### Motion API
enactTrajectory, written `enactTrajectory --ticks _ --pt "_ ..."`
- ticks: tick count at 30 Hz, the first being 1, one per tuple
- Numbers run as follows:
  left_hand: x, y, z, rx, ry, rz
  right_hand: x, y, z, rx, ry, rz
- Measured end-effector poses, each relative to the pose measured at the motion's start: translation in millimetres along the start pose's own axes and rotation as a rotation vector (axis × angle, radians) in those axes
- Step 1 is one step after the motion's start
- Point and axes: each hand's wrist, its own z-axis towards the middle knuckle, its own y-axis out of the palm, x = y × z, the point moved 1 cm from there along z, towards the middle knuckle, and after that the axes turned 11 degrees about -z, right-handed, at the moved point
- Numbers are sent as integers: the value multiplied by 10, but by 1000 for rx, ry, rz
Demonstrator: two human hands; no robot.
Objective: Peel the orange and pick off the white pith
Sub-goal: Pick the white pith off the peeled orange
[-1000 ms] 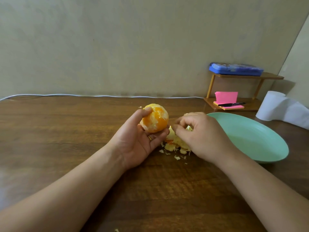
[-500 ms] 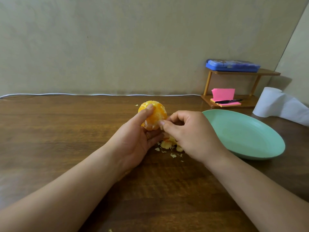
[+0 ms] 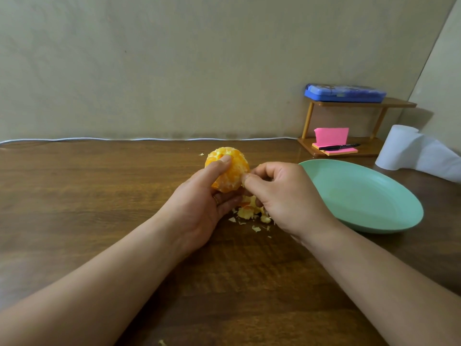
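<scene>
Above the wooden table (image 3: 74, 208), the left hand (image 3: 199, 211) still clasps the round orange (image 3: 232, 171) while the right hand (image 3: 287, 198), up from the peel scraps (image 3: 249, 213), now pinches its right side.

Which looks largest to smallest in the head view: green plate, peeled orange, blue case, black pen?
Round mint-green plate
Peeled orange and flat blue plastic case: alike, case farther, unranked
Slim black pen

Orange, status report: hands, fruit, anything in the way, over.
Left hand holds peeled orange. Right hand pinches at its right side; white pith patches left. Peel scraps piled under hands, green plate beside, nothing blocking.
</scene>
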Motion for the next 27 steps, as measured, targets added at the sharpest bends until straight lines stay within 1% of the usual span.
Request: enactTrajectory --ticks 5,8,12,19,27 --pt "3 15 -8 -7 23 23 11 16 0 17 15 36" --pt "2 11 -12 1 33 10 21 -2 -6 -17 26 85" --pt "3 -8 4 6 51 32 23 -14 -15 -41 20 83" --pt "-21 4 -18 13 120 80 33 0 -8 -12 22 4" --pt "-46 -5 -15 44 203 153 10 113 1 74 43 3"
